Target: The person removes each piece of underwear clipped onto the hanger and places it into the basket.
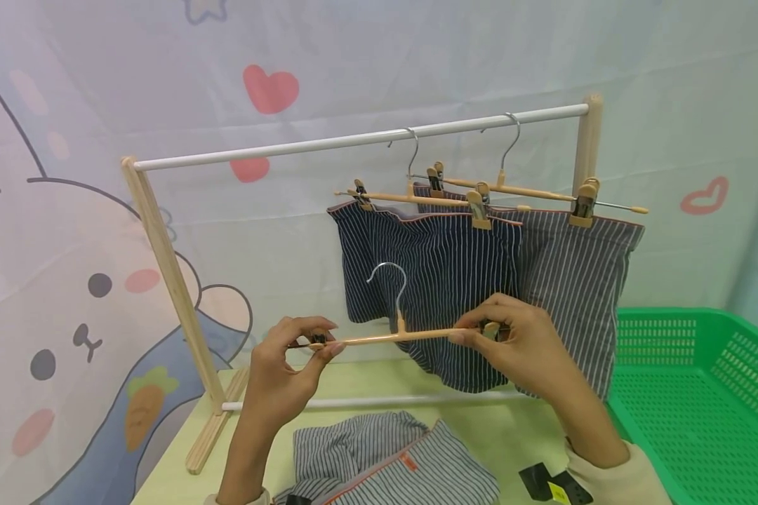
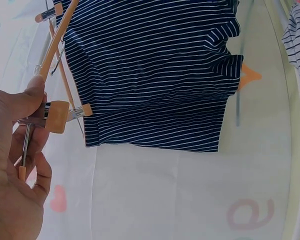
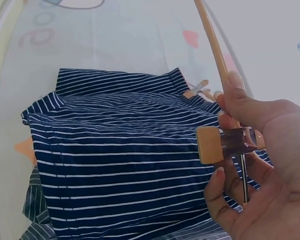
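A clip hanger point(image 1: 379, 339) with a light wooden-coloured bar and metal hook is held level in front of the rack. My left hand point(image 1: 284, 372) pinches its left end around a clip, and my right hand point(image 1: 521, 347) pinches the other end. Nothing hangs from it. In the left wrist view, a squarish clip point(image 2: 57, 117) sits against the left fingers; a matching clip point(image 3: 209, 145) shows by the right hand. Behind hang navy striped shorts point(image 1: 436, 280) and grey striped shorts point(image 1: 581, 280), each clipped to a hanger. Light grey striped shorts point(image 1: 347, 449) lie below my hands.
A rack with a white rail point(image 1: 290, 148) and wooden posts stands on the pale green table point(image 1: 268, 428). At right sits a green plastic basket point(image 1: 701, 414). Black tags point(image 1: 535, 482), with a yellow label, lie near my right sleeve. A cartoon-printed cloth point(image 1: 133, 126) hangs behind.
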